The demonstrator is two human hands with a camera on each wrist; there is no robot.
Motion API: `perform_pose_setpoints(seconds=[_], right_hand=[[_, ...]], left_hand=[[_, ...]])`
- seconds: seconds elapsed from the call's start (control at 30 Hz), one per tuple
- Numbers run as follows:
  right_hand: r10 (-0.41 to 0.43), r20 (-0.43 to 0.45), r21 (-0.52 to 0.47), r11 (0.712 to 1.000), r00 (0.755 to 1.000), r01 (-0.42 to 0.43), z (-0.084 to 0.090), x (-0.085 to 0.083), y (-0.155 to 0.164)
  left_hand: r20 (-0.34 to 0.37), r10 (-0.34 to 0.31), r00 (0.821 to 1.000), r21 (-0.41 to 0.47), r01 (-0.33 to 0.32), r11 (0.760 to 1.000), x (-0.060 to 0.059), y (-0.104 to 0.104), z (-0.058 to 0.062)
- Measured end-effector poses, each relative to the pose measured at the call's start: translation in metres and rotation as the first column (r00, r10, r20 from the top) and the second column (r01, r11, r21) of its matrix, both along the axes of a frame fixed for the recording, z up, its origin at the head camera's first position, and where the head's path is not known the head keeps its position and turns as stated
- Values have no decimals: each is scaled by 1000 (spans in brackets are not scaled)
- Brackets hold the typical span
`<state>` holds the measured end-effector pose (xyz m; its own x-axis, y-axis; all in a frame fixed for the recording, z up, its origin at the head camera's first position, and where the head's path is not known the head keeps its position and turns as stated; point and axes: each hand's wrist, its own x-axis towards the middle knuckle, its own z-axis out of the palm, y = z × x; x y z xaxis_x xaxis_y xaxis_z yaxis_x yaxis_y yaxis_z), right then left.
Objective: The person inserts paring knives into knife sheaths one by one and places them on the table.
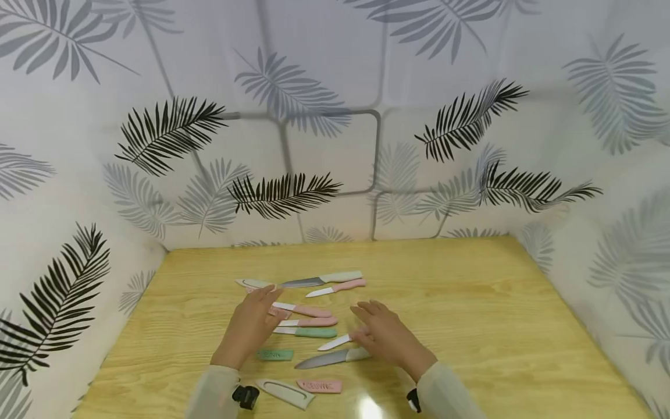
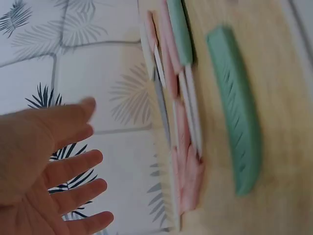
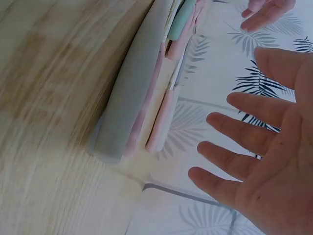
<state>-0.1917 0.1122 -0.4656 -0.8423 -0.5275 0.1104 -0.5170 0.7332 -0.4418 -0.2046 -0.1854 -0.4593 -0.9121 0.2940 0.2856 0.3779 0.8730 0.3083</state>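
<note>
My left hand (image 1: 250, 323) hovers over the left side of a group of knives and sheaths, fingers extended and holding nothing. Near it are a pink sheath (image 1: 281, 313), a green sheath (image 2: 238, 117) and the blades of several knives. Over the right side is my right hand (image 1: 389, 336), its fingers (image 3: 234, 142) spread, with nothing in them. It partly hides a pink-handled knife (image 1: 335, 342) and the pale handle of a large knife (image 1: 321, 359). Between the hands lie a green-handled knife (image 1: 316, 333) and two pink-handled knives, one a pink-handled knife (image 1: 314, 312) farther back.
Farther back lie a white-handled knife (image 1: 340, 276), a small pink-handled knife (image 1: 349, 285) and a white sheath (image 1: 256, 283). A white sheath (image 1: 287, 394) and a pink sheath (image 1: 320, 386) are at the front. Leaf-patterned cloth (image 1: 335, 215) surrounds the wooden table (image 1: 471, 302) behind and at the sides.
</note>
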Motion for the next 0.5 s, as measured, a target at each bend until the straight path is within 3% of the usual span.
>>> perform_pose_setpoints(seconds=[0.13, 0.23, 0.33, 0.5], right_hand=[[16, -89, -45, 999, 996, -20, 5, 11, 13], [11, -112, -65, 998, 994, -18, 5, 22, 22], [16, -114, -65, 998, 993, -24, 1, 30, 28], [-9, -93, -85, 996, 996, 1, 2, 35, 33]], left_hand=[[-151, 13, 988, -51, -21, 998, -23, -7, 5], [-202, 19, 979, -91, -38, 995, -40, -12, 8], [-190, 34, 981, -121, -58, 991, -53, -18, 7], [-63, 55, 997, -138, -63, 988, -79, -28, -3]])
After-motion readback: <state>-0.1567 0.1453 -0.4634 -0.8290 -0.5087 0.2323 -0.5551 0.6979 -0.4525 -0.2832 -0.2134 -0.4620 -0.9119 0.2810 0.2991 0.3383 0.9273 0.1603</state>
